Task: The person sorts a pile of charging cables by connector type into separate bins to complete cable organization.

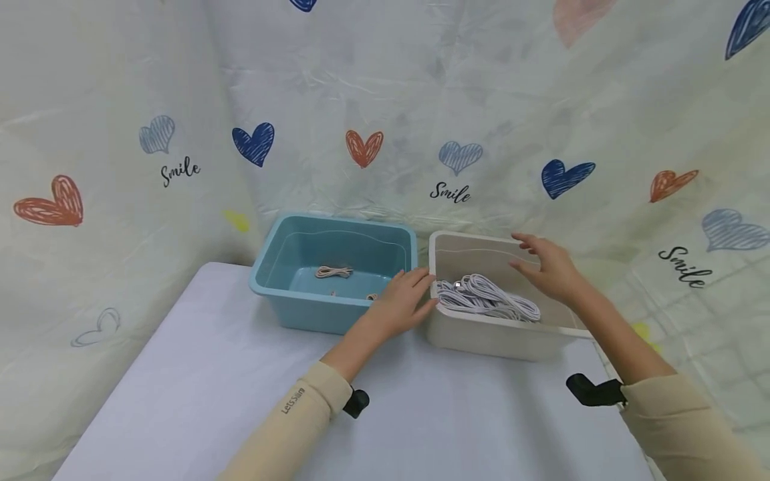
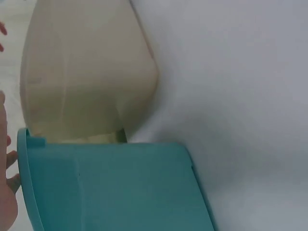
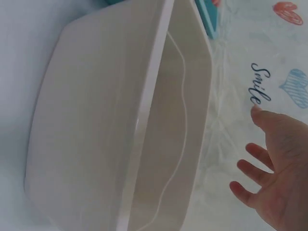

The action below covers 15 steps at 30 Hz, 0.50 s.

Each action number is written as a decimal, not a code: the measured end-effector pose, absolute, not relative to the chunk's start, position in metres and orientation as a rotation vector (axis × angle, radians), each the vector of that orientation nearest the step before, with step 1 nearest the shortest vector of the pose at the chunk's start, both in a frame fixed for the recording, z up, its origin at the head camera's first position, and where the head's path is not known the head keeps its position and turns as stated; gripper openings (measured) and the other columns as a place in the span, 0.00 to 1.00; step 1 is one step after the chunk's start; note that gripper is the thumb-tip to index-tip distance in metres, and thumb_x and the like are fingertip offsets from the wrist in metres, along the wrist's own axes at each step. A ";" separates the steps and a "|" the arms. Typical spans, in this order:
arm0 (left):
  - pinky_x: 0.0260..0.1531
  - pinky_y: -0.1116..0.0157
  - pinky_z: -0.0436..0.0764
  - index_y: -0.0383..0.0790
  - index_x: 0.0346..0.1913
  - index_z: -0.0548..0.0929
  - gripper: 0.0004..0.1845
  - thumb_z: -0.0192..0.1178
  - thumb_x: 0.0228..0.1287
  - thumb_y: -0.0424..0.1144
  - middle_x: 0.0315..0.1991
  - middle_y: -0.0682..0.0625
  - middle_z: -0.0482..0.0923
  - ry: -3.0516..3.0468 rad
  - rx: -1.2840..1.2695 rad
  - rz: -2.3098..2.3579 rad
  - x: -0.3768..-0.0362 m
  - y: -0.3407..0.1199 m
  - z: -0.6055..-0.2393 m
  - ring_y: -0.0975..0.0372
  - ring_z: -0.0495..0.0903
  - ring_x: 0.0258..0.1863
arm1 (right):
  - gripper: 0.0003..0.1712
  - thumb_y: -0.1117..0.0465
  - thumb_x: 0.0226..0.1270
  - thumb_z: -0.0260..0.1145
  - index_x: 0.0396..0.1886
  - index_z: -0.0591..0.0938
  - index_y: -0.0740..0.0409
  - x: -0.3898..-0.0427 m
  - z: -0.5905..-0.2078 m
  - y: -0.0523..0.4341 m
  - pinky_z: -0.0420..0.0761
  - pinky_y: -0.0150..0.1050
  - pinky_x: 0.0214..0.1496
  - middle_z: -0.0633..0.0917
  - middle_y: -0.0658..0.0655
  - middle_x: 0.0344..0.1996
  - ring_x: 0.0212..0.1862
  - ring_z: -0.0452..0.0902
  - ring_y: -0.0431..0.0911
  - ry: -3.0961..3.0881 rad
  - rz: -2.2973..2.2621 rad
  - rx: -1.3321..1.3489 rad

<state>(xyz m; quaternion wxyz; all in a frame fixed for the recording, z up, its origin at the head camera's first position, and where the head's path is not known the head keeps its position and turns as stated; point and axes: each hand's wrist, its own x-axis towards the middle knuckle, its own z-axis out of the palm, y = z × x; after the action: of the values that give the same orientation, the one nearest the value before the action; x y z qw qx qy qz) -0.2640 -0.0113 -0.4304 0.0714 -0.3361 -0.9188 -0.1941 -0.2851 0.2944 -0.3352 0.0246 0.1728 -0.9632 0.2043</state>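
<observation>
Both hands reach forward over a pale tabletop (image 1: pixel 210 374) toward two bins standing side by side, almost touching. Left hand (image 1: pixel 402 302) lies with relaxed, straight fingers at the near left corner of the beige bin (image 1: pixel 481 337), fingertips on or just at its rim, in the narrow gap beside the blue bin (image 1: pixel 301 310); it grasps nothing. Right hand (image 1: pixel 549 268) hovers released, fingers spread, above the beige bin's far right side, and whether it touches the rim cannot be told. A bundle of white cables (image 1: pixel 487 297) lies inside the beige bin, between the two hands: at about 3 o'clock from the left hand and about 8 o'clock from the right. Its long axis runs left to right, slanting slightly toward the near right. Left hand is the nearer of the two, just beside the bundle's left end. Inside the blue bin, at about 10 o'clock from the left hand, lies a small coiled beige cable (image 1: pixel 333 271), with what look like two smaller bits near the front wall. Writing that can be read: "Smile" in black script, repeated on the heart-printed backdrop (image 1: pixel 450 193), and small lettering on the left sleeve (image 1: pixel 293 400) that seems to read "Lets Slim". A black strap mount shows at each wrist.
</observation>
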 end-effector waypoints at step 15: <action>0.79 0.33 0.49 0.55 0.84 0.62 0.34 0.45 0.83 0.63 0.86 0.47 0.52 -2.965 -0.570 -0.495 -0.265 -0.072 -0.419 0.46 0.52 0.85 | 0.44 0.44 0.72 0.71 0.78 0.69 0.64 -0.253 -0.361 0.266 0.69 0.75 0.68 0.72 0.77 0.71 0.70 0.67 0.75 -2.842 0.555 0.371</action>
<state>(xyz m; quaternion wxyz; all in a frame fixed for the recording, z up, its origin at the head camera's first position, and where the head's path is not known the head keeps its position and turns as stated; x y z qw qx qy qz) -0.2647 -0.0719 -0.4194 0.0412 -0.1861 -0.9683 -0.1615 -0.2534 0.2656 -0.3614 0.1110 0.1263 -0.9675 0.1890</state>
